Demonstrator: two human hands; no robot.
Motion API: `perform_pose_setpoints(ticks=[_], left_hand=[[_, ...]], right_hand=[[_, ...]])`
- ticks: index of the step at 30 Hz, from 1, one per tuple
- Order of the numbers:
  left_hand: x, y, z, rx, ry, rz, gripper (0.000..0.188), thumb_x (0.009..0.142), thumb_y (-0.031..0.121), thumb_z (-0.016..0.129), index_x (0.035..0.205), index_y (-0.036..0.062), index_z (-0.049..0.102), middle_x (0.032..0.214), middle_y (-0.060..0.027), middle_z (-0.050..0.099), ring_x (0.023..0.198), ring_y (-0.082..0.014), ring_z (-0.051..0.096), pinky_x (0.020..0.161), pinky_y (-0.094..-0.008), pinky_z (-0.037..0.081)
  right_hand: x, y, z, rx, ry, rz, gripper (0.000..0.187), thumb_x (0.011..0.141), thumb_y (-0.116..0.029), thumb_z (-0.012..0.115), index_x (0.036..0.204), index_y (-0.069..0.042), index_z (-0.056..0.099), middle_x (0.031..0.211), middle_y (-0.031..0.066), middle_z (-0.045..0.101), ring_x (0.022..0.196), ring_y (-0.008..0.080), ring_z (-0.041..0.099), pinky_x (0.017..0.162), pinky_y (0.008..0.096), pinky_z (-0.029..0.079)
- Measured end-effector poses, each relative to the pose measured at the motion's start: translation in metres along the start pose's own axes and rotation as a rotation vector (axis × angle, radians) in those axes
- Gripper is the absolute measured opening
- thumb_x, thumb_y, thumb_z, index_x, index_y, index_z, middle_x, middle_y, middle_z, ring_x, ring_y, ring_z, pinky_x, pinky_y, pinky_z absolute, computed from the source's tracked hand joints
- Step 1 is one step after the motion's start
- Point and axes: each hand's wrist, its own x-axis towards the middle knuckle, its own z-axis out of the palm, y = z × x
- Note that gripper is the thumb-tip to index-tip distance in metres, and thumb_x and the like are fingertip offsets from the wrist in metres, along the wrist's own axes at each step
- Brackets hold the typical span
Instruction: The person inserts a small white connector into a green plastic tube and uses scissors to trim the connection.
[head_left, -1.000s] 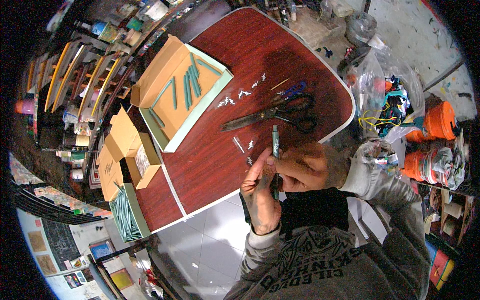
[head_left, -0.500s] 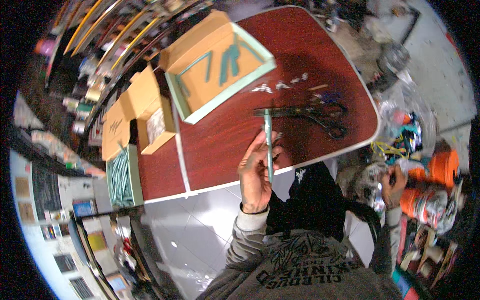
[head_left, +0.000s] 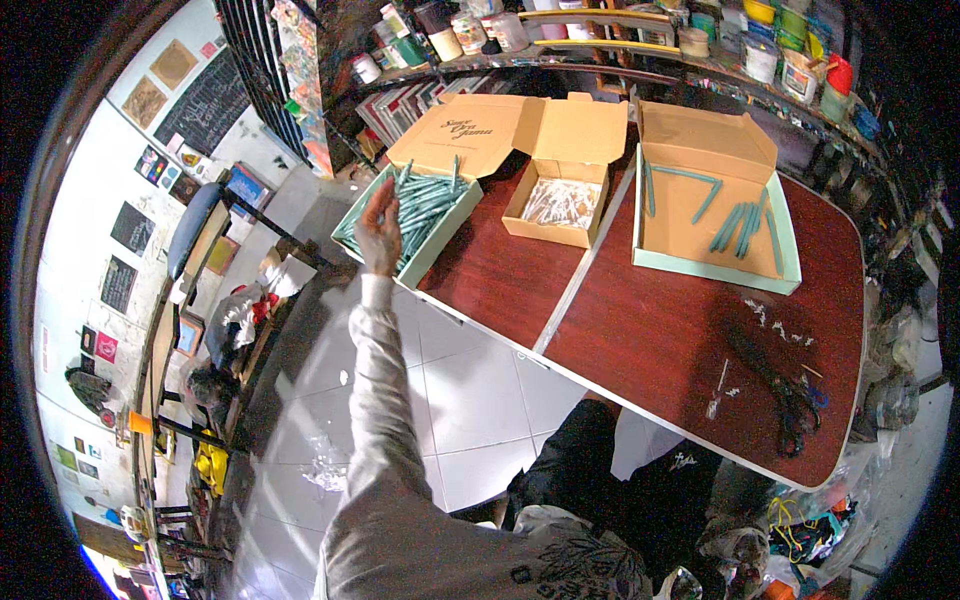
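My left hand (head_left: 379, 232) is over the near left side of a pale green box (head_left: 443, 232) heaped with slender green sticks (head_left: 428, 208). Its fingers are stretched out, and no stick shows in them; whether the fingertips touch the heap I cannot tell. My right hand is out of view. Beside that box stands a small cardboard box (head_left: 546, 231) of thin white pieces (head_left: 562, 203). Farther right, an open lidded box (head_left: 700, 269) with pale green sides holds several loose green sticks (head_left: 740, 229).
Black scissors (head_left: 790, 405) and small white scraps (head_left: 765, 318) lie on the right of the dark red table (head_left: 640, 350). Behind the table runs a shelf of paint jars (head_left: 505, 33). A clear plastic bag (head_left: 890, 400) bulges by its right end.
My left hand has moved left from the table's front edge to the box of sticks. The stick it held no longer shows in it. My right hand has left the view, which has turned left.
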Motion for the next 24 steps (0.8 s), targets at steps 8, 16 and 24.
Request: perform_pose_setpoints(ticks=[8,16,24], left_hand=[[0.034,-0.098,-0.016,0.769,-0.342,0.105,0.035,0.096,0.019,0.067,0.130,0.0078,0.067,0.131,-0.0199,0.065,0.123,-0.0328,0.062,0.102,-0.0391,0.049],[0.030,-0.156,-0.036,0.791,-0.499,0.183,0.037,0.101,0.036,0.050,0.131,0.0243,0.067,0.156,-0.0161,0.041,0.143,-0.0427,0.036,0.117,-0.0576,0.025],[0.059,-0.107,-0.016,0.656,-0.339,-0.032,0.050,0.091,0.053,0.057,0.124,0.0159,0.064,0.132,-0.0180,0.061,0.114,-0.0384,0.062,0.096,-0.0471,0.050]], right_hand=[[0.015,-0.016,-0.011,-0.031,0.094,-0.022,0.039,0.098,-0.018,0.059,0.133,0.000,0.056,0.127,0.0169,0.059,0.115,0.0309,0.057,0.102,0.0458,0.044],[0.022,-0.023,-0.025,-0.067,0.123,-0.017,0.039,0.099,-0.018,0.059,0.133,0.000,0.055,0.131,0.0173,0.057,0.117,0.0313,0.056,0.104,0.0452,0.043],[0.040,-0.039,-0.026,-0.099,0.123,-0.027,0.040,0.099,-0.018,0.059,0.134,0.000,0.055,0.135,0.0176,0.055,0.120,0.0318,0.055,0.106,0.0447,0.042]])
